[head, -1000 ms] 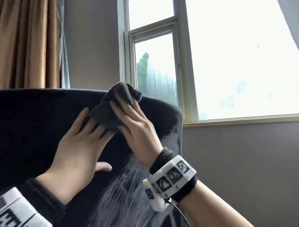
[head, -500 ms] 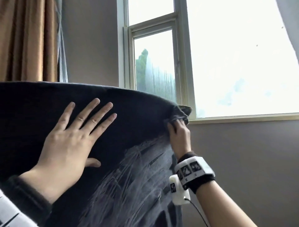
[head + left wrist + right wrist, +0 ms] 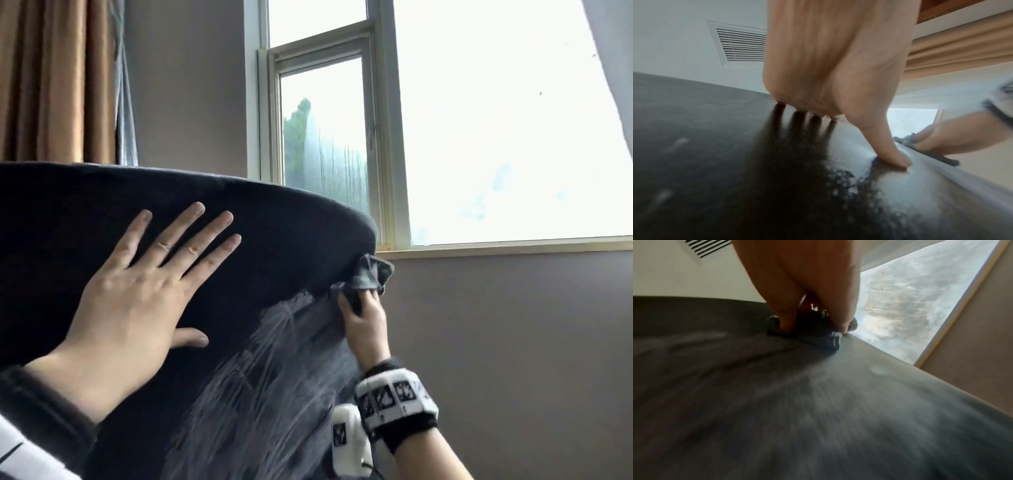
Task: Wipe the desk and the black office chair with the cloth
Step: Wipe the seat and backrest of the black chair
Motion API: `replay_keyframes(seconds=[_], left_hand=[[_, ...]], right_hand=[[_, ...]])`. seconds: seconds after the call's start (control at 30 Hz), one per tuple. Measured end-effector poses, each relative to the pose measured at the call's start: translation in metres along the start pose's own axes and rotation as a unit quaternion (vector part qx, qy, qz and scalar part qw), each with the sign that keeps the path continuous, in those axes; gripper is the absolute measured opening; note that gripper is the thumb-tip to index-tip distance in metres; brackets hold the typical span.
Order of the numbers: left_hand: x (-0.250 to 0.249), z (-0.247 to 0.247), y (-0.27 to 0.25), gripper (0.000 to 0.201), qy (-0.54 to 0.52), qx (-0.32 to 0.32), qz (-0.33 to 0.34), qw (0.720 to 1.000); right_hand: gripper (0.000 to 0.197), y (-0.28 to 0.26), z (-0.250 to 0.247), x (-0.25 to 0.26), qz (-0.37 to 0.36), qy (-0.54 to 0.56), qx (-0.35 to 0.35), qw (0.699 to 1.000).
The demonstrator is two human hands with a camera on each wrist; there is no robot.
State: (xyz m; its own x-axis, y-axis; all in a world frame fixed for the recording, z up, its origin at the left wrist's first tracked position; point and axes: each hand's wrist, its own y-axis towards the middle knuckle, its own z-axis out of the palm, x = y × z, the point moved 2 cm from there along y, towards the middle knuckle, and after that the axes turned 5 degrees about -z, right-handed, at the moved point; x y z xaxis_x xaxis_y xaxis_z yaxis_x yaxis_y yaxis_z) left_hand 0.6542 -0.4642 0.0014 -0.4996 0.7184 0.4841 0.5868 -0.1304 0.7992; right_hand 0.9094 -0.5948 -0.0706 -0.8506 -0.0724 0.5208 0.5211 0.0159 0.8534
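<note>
One chair [image 3: 281,240], one cloth [image 3: 371,274], two hands: left hand [image 3: 137,308], right hand [image 3: 366,329].

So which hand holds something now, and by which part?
The right hand holds the cloth, bunched in its fingers, at the chair edge. The left hand only rests flat.

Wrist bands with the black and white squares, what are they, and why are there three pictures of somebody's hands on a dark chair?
No machine here: a person wears three cameras. One on the head shows both hands; the marked band straps on a wrist camera, and each wrist camera looks along its own fingers. The left hand lies flat and spread on the black chair back. The right hand grips a dark cloth against the chair's right edge, below the window. Pale streaks mark the chair below the cloth.
</note>
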Motion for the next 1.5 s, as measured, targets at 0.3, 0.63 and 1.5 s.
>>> replay_keyframes(seconds=[0.3,0.63,1.5], left_hand=[[0.000,0.003,0.001,0.137,-0.007,-0.007,-0.001,1.000],[-0.011,0.001,0.003,0.133,0.003,-0.020,-0.004,1.000],[0.021,-0.004,-0.028,0.129,0.028,-0.021,-0.044,0.998]], right_hand=[[0.033,0.029,-0.005,0.015,-0.018,-0.011,0.011,1.000],[0.031,-0.034,0.000,-0.015,0.067,-0.040,0.041,0.996],[0.045,-0.045,0.012,0.061,-0.348,-0.134,0.100,0.922]])
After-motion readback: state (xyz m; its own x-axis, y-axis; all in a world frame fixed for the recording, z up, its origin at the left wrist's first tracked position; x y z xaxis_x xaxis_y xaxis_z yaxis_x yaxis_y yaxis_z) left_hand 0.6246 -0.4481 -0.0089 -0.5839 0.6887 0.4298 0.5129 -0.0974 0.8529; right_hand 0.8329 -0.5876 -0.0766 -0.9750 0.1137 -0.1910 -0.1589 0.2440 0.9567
